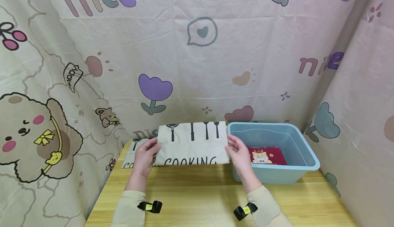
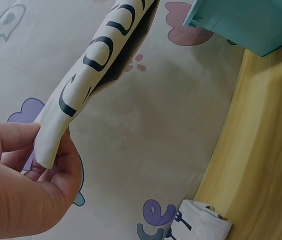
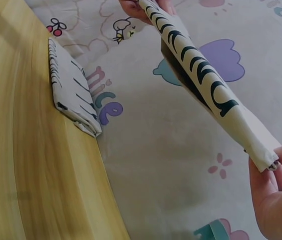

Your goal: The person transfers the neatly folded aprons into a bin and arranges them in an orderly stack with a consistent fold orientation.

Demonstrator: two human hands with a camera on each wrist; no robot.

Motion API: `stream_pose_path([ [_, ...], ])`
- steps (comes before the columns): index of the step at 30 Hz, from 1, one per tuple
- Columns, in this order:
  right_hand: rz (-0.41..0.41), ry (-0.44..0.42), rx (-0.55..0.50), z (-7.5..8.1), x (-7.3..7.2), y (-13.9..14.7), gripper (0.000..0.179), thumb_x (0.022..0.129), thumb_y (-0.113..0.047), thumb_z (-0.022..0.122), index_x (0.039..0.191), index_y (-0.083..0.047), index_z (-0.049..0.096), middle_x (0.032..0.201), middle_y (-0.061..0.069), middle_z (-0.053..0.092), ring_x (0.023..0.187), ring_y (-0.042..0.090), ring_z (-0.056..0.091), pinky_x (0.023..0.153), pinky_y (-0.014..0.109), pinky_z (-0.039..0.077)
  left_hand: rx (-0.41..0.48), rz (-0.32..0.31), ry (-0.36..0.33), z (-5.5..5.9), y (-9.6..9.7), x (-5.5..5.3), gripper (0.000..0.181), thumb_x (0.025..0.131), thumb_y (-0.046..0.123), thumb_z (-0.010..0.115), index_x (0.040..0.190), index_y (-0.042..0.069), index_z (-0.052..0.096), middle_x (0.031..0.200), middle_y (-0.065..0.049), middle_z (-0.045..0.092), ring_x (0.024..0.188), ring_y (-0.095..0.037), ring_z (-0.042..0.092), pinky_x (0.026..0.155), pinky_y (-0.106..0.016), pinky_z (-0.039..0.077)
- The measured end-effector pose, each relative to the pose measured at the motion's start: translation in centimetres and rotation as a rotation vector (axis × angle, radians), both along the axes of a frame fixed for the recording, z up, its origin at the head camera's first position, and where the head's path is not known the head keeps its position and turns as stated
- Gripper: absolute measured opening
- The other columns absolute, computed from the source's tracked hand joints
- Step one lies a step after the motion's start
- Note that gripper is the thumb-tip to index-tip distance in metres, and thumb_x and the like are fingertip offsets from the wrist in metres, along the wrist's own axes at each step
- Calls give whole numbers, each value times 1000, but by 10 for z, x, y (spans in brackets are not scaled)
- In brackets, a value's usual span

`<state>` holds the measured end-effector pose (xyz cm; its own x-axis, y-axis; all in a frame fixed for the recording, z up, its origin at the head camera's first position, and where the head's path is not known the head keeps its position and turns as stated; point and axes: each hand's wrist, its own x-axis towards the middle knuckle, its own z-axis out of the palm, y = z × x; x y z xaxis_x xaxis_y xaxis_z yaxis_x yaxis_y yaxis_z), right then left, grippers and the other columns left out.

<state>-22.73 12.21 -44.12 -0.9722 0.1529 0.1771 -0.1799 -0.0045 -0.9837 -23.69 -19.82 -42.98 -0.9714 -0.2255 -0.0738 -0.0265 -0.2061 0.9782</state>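
Observation:
A folded white cloth, printed with black kitchen utensils and the word COOKING, is held up above the table between both hands. My left hand pinches its left end, thumb on one face and fingers behind, as the left wrist view shows on the cloth. At the other end, my right hand grips the edge between thumb and fingers. From the right wrist view the held cloth appears nearly edge-on. A second folded cloth with similar print lies on the table behind my left hand.
To the right stands a light blue plastic bin, close to my right hand. Inside it lies a red item with a cartoon animal. The wooden table backs onto a printed fabric curtain, which also hangs at both sides.

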Motion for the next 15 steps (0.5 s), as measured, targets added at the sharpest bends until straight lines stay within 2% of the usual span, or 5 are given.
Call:
stream_pose_path([
  [5, -6, -14, 12, 0, 0, 4, 44, 94, 6, 60, 137, 2, 54, 126, 23, 59, 109, 28, 57, 86, 17, 47, 0, -4, 0, 1, 3, 0, 44, 94, 0, 64, 136, -5, 54, 95, 3, 61, 81, -8, 62, 69, -24, 56],
  [11, -22, -11, 5, 0, -1, 11, 44, 93, 8, 60, 136, 1, 55, 122, 23, 60, 99, 17, 59, 84, 18, 49, 4, -9, 10, 1, 9, -1, 42, 94, 1, 65, 135, -4, 56, 94, 2, 61, 79, -10, 62, 66, -24, 56],
  [15, -28, -20, 1, 2, 0, 15, 45, 93, 8, 60, 136, 1, 55, 122, 23, 60, 96, 15, 60, 81, 20, 50, -4, -9, 11, 1, 13, -1, 40, 93, 1, 65, 133, -1, 59, 95, 1, 60, 79, -11, 61, 65, -25, 55],
])
